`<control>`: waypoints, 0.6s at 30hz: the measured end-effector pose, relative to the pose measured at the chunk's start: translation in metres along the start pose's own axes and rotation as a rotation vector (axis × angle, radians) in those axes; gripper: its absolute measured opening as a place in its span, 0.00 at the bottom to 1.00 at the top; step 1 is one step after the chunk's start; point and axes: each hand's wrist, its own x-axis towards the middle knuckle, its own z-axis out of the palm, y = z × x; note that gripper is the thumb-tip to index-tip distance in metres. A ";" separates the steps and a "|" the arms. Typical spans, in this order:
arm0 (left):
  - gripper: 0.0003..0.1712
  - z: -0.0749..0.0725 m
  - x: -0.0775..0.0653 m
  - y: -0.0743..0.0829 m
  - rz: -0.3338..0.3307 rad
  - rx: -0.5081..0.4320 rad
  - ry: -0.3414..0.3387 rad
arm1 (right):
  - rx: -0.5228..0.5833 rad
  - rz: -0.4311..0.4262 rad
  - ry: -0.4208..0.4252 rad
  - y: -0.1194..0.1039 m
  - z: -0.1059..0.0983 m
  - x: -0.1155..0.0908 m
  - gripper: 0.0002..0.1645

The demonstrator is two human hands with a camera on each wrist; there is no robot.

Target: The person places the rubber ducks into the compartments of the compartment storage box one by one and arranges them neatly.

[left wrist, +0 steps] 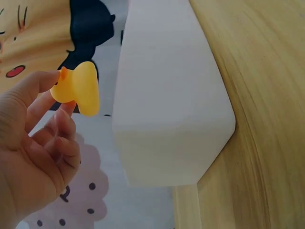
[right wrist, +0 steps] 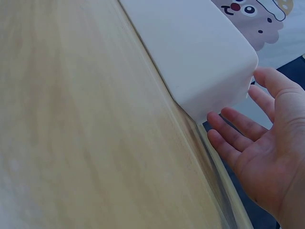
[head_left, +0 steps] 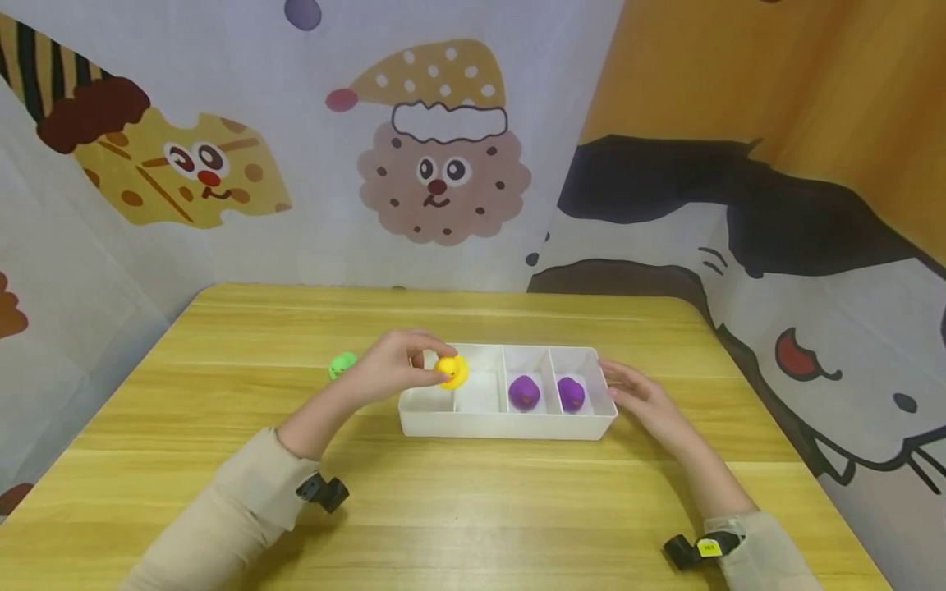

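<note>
Between thumb and fingers my left hand (head_left: 395,365) pinches a yellow toy duck (head_left: 452,371). In the head view the duck is over the left part of a white divided box (head_left: 502,425); the left wrist view shows the duck (left wrist: 78,88) held by its head end. My right hand (head_left: 646,402) is at the box's right end, and in the right wrist view its fingertips touch or nearly touch the end wall, fingers spread. Purple toy ducks (head_left: 524,393) sit one each in the two right compartments. No toy shows in the compartment left of them.
A green toy duck (head_left: 342,364) lies on the wooden table (head_left: 473,509), left of the box and partly behind my left wrist. A cartoon-printed curtain (head_left: 296,271) hangs behind the table's far edge.
</note>
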 end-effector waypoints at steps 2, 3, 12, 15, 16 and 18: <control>0.17 0.002 0.004 -0.001 0.009 0.006 -0.016 | 0.000 0.000 -0.002 0.000 0.000 0.000 0.30; 0.17 0.003 0.005 -0.001 0.017 0.005 -0.026 | -0.001 0.000 -0.003 0.000 0.000 0.000 0.30; 0.17 0.011 0.022 -0.004 0.003 -0.020 -0.096 | 0.007 0.000 -0.003 0.002 0.000 0.000 0.29; 0.16 0.015 0.027 -0.005 -0.020 -0.012 -0.112 | 0.009 0.001 -0.003 0.001 0.000 0.000 0.30; 0.16 0.016 0.029 -0.006 -0.024 -0.008 -0.115 | 0.009 0.003 -0.002 0.001 0.000 0.000 0.30; 0.16 0.018 0.032 -0.006 -0.027 0.000 -0.123 | 0.006 0.004 -0.001 0.001 0.000 0.000 0.30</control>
